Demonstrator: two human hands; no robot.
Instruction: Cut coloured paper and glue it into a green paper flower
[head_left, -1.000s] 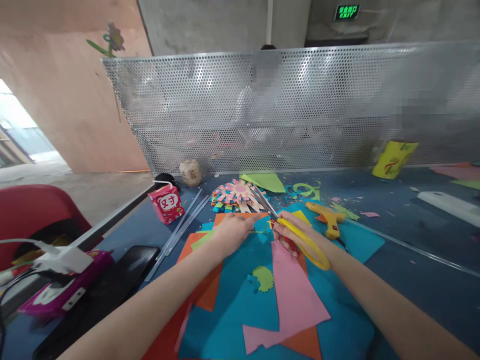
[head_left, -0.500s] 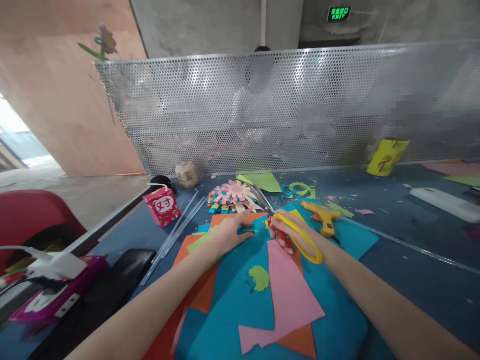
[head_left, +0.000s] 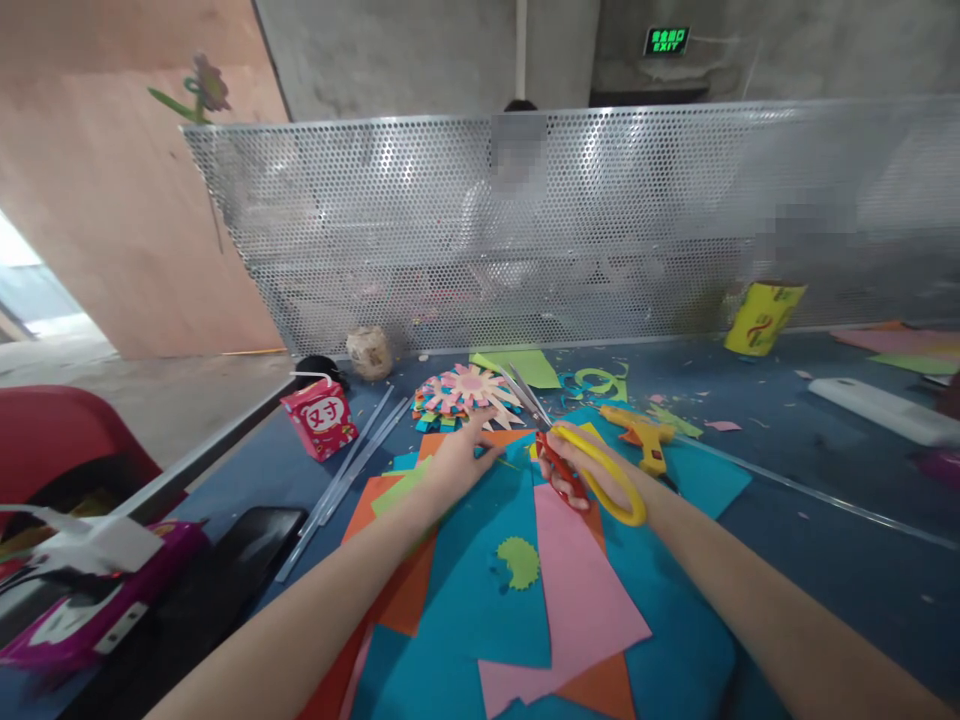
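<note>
Nearest, pink sheet (head_left: 585,590) overlaps blue sheet (head_left: 480,600); green scalloped piece (head_left: 523,563) on the blue, beside the pink; right hand (head_left: 576,462) wrapped round scissors (head_left: 534,408), blades slightly parted, pointing away; left hand (head_left: 450,468) at blue sheet's far end, thumb and forefinger apart, nothing visible in grasp; glue gun (head_left: 645,440) to the right; paper flowers (head_left: 469,385) piled near the blade tips.

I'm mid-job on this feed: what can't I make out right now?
All in the head view:
- Left hand: whether it grips anything; its underside faces away.
- Right hand: part of its grip, hidden by the scissors.
- Person: details, hidden by the perforated panel and blurring.
- Red chair: cut off by the left edge.
- Paper flowers: too small to count layers.
</note>
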